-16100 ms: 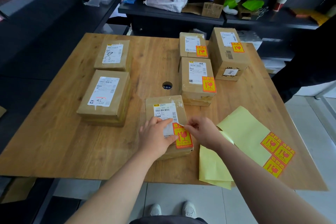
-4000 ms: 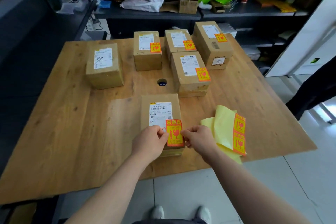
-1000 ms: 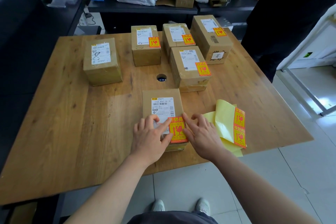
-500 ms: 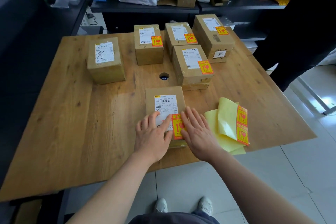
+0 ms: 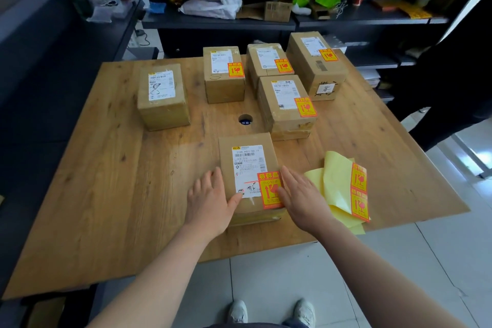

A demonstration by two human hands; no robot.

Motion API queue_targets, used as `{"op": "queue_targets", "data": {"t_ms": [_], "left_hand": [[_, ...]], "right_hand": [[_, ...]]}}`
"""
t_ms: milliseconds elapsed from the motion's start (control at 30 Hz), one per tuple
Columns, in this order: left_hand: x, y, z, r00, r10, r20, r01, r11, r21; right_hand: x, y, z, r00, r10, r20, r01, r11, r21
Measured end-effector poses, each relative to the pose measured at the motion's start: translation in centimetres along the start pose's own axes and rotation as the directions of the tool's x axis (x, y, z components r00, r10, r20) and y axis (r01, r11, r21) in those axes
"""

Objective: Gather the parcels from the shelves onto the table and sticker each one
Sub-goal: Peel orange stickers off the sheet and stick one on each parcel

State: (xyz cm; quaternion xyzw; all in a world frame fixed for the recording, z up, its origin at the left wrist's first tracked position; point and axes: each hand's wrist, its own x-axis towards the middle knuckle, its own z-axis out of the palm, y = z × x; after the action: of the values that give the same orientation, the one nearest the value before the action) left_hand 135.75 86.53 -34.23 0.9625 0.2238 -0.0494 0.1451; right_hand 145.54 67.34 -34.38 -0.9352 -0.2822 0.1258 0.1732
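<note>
A brown parcel (image 5: 247, 141) lies near the table's front edge with a white label and an orange fragile sticker (image 5: 269, 189) on its top. My left hand (image 5: 210, 198) rests flat at the parcel's left side, thumb on the label. My right hand (image 5: 302, 196) lies flat at its right side, thumb touching the sticker. Just right of it lies a yellow sticker sheet (image 5: 338, 184) with two orange stickers. Behind stand several stickered parcels (image 5: 286, 104) and one parcel without a sticker (image 5: 162, 96) at the left.
The wooden table (image 5: 111, 194) has a round cable hole (image 5: 245, 119) in its middle. Dark shelves (image 5: 218, 21) at the back hold a white bag, an open carton and green items. A person in dark clothes (image 5: 452, 66) stands at the right.
Both hands have slid apart from the sticker to the parcel's two sides, baring the sticker and label. The sticker now lies flat on the parcel.
</note>
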Motion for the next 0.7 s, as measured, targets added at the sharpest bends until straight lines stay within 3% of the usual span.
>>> {"op": "queue_targets", "data": {"t_ms": [100, 167, 367, 700], "left_hand": [[0.7, -0.1, 0.3, 0.994, -0.009, 0.111, 0.032, 0.977, -0.213], [0.8, 0.0, -0.3, 0.994, -0.006, 0.112, 0.041, 0.948, -0.317], [3.8, 0.5, -4.1, 1.0, -0.021, 0.003, 0.02, 0.921, -0.39], [13.2, 1.1, -8.6, 0.992, -0.122, -0.015, 0.099, 0.864, -0.493]], "right_hand": [[0.9, -0.7, -0.3, 0.997, 0.075, -0.016, -0.074, 0.994, 0.075], [1.3, -1.1, -0.6, 0.997, 0.071, -0.025, -0.068, 0.994, 0.083], [4.5, -2.7, -3.8, 0.992, 0.029, -0.122, -0.008, 0.985, 0.172], [15.5, -4.3, -8.5, 0.999, -0.007, -0.046, 0.01, 0.997, 0.08]]}}
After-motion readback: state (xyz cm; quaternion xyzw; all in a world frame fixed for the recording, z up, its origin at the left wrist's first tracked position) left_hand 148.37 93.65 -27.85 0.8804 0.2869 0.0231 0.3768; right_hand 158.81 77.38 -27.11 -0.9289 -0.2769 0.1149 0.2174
